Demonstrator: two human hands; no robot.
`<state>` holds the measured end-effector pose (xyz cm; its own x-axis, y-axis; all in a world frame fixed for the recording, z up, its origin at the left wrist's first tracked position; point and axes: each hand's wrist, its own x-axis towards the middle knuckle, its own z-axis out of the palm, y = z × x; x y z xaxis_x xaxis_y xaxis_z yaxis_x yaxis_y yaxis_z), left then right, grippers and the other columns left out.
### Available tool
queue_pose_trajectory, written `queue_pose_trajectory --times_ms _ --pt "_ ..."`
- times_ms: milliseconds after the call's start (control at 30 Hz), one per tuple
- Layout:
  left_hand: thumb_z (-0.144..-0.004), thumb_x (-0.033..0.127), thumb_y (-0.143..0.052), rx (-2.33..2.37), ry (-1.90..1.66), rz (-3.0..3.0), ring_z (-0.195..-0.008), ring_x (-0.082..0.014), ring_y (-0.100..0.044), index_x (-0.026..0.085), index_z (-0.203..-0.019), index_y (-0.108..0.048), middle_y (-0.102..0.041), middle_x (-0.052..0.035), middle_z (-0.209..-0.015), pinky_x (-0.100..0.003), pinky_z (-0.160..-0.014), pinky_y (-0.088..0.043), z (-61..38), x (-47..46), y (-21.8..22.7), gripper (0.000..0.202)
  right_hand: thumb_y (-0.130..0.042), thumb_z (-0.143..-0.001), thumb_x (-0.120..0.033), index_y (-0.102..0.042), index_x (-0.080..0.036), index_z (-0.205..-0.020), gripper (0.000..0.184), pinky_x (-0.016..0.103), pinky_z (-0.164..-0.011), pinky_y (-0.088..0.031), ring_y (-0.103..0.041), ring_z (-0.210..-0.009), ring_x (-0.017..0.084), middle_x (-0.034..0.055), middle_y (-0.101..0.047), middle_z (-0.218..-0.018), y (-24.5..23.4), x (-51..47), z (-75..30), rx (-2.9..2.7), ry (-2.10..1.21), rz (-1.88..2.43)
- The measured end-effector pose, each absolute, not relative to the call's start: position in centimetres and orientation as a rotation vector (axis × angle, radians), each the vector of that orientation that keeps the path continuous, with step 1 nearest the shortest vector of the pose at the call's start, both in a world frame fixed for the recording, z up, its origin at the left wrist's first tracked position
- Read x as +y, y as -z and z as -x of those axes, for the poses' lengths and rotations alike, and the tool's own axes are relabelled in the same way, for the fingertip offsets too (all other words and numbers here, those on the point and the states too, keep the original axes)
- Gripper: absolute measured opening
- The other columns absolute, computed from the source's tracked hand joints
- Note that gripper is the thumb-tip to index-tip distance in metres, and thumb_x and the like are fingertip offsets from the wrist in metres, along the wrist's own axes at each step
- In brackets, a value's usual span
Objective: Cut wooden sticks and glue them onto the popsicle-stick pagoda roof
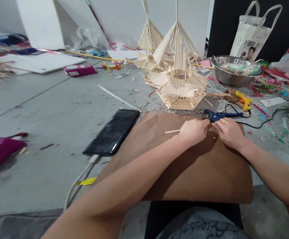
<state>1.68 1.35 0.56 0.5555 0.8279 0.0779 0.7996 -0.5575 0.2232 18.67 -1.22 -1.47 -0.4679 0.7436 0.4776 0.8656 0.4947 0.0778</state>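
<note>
A thin wooden stick [172,131] runs through my left hand [193,130], its free end poking out to the left. My left fingers are closed round it. My right hand [230,132], with a ring on one finger, is pinched closed right beside the left fingertips, where a pale bit of stick shows between the hands. Just behind the fingers lies a blue hand cutter [219,115]; its jaws are partly hidden. Both hands are over a brown paper-like sheet [184,172] dotted with small crumbs.
A wooden-stick model [179,88] with pointed roofs stands ahead. Left lies a phone [112,132] on a cable. To the right are a yellow glue gun [244,100] with black cord, a metal bowl [226,78], a white bag [249,38] and scattered scraps. Purple boxes [80,70] sit left.
</note>
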Motion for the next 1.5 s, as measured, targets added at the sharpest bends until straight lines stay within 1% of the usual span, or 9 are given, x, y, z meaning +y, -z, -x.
queue_pose_trajectory --times_ms 267,400,533,700,833,933,1033,1233,1500 --pt "-0.085 0.032 -0.036 0.867 -0.301 -2.797 -0.067 -0.0148 -0.059 0.021 -0.082 -0.064 -0.065 -0.0040 -0.074 -0.024 -0.060 -0.038 -0.1 2.5 -1.0 0.030 -0.031 -0.092 -0.033 -0.061 -0.017 -0.077 0.037 0.025 -0.062 -0.037 -0.048 -0.064 0.013 0.0037 -0.057 -0.066 0.9 -0.5 -20.0 -2.480 -0.081 0.967" --pt "-0.087 0.034 -0.035 0.805 -0.374 -2.789 -0.066 -0.0132 -0.058 0.020 -0.079 -0.064 -0.064 -0.0037 -0.071 -0.023 -0.060 -0.038 -0.1 2.5 -1.3 0.033 -0.037 -0.089 -0.036 -0.065 -0.018 -0.077 0.035 0.028 -0.068 -0.040 -0.049 -0.072 0.015 0.0053 -0.057 -0.072 1.3 0.1 -20.6 -2.322 0.006 1.096" --pt "-0.087 0.034 -0.035 1.015 -0.384 -2.771 -0.072 -0.0152 -0.060 0.019 -0.081 -0.064 -0.067 -0.0052 -0.077 -0.024 -0.063 -0.040 0.0 2.8 -0.9 0.033 -0.045 -0.085 -0.038 -0.069 -0.019 -0.080 0.031 0.030 -0.068 -0.041 -0.052 -0.073 0.017 0.0059 -0.058 -0.072 1.3 0.0 -20.7 -2.105 0.062 1.265" --pt "-0.086 0.031 -0.036 1.311 -0.416 -2.778 -0.080 -0.0178 -0.059 0.018 -0.087 -0.066 -0.066 -0.0073 -0.089 -0.028 -0.069 -0.043 -0.1 3.5 0.5 0.032 -0.051 -0.082 -0.034 -0.067 -0.019 -0.081 0.022 0.031 -0.069 -0.045 -0.059 -0.072 0.016 0.0046 -0.066 -0.076 1.4 -0.6 -20.1 -1.967 -0.247 1.307" --pt "-0.084 0.024 -0.042 1.164 -0.719 -2.799 -0.088 -0.0189 -0.057 0.014 -0.094 -0.066 -0.065 -0.0105 -0.094 -0.032 -0.083 -0.042 -0.3 3.6 1.2 0.027 -0.055 -0.078 -0.037 -0.065 -0.018 -0.085 0.022 0.030 -0.065 -0.047 -0.060 -0.068 0.015 0.0043 -0.068 -0.077 1.4 -0.8 -19.8 -1.741 -0.600 1.350" --pt "-0.084 0.026 -0.046 1.018 -0.887 -2.670 -0.086 -0.0167 -0.058 0.014 -0.097 -0.064 -0.066 -0.0096 -0.092 -0.030 -0.081 -0.043 -0.8 3.1 1.3 0.026 -0.060 -0.072 -0.040 -0.064 -0.018 -0.083 0.025 0.028 -0.061 -0.047 -0.060 -0.063 0.014 0.0037 -0.068 -0.072 1.1 -1.0 -19.4 -1.542 -0.900 1.305" --pt "-0.084 0.031 -0.047 0.966 -0.913 -2.511 -0.079 -0.0142 -0.059 0.016 -0.090 -0.065 -0.067 -0.0070 -0.083 -0.027 -0.075 -0.044 -1.3 2.5 1.2 0.025 -0.066 -0.066 -0.042 -0.065 -0.019 -0.080 0.027 0.028 -0.059 -0.048 -0.059 -0.057 0.012 0.0015 -0.067 -0.068 0.8 -1.1 -18.9 -1.400 -1.066 1.233" --pt "-0.084 0.029 -0.047 1.002 -0.918 -2.300 -0.065 -0.0105 -0.057 0.015 -0.075 -0.065 -0.066 -0.0045 -0.071 -0.021 -0.062 -0.042 -1.6 1.8 0.9 0.024 -0.066 -0.065 -0.045 -0.068 -0.020 -0.079 0.029 0.026 -0.056 -0.047 -0.057 -0.053 0.011 -0.0002 -0.064 -0.062 0.5 -1.4 -18.5 -1.407 -1.060 1.226" --pt "-0.082 0.033 -0.049 0.953 -0.914 -2.222 -0.062 -0.0095 -0.054 0.015 -0.075 -0.066 -0.065 -0.0037 -0.071 -0.020 -0.059 -0.040 -1.8 1.6 0.3 0.026 -0.062 -0.071 -0.043 -0.067 -0.020 -0.081 0.026 0.026 -0.058 -0.046 -0.053 -0.056 0.010 -0.0009 -0.061 -0.064 1.3 -1.3 -18.9 -1.435 -0.976 1.237"
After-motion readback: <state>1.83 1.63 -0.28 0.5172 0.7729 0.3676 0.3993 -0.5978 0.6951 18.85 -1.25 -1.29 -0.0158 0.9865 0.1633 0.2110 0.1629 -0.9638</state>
